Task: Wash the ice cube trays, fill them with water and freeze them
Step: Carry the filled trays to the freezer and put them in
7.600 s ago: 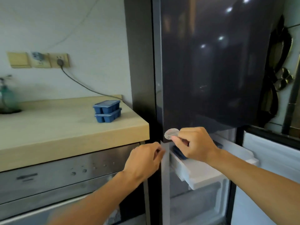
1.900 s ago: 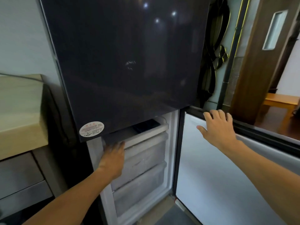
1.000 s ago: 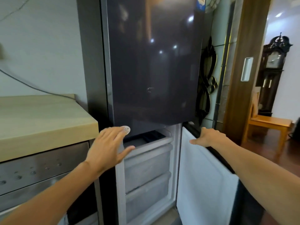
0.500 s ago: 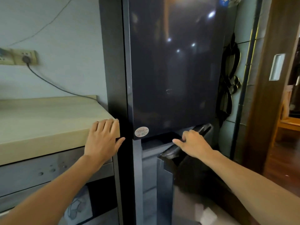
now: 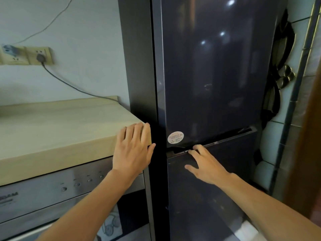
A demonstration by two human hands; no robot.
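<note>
Dark-grey gloss covers the lower freezer door (image 5: 208, 197), against which the right grip (image 5: 206, 164) is laid flat, fingers straight and spread, nothing held. Its fingertips reach the seam under the upper fridge door (image 5: 208, 75), just right of the round white sticker (image 5: 175, 137). The left grip (image 5: 132, 150) is likewise open, palm pressed on the corner of the pale wooden bench (image 5: 60, 129). The ice cube trays are not to be seen; they are judged to be shut away behind the freezer door, so the task appears close to its end.

The step in hand is judged to be the closing of that door. It is best finished with a firm, even push near the left edge, where the palm is placed, until the seal is seated. The seam looks wider toward the right, and whether the door is fully home cannot be told. Fingertips should be kept out of the seam.

Room is tight at the left, where the bench corner and the steel appliance front (image 5: 52, 192) are set close against the fridge side. At the right a tiled wall (image 5: 295, 101) and a brown wooden frame (image 5: 311, 162) stand near.
</note>
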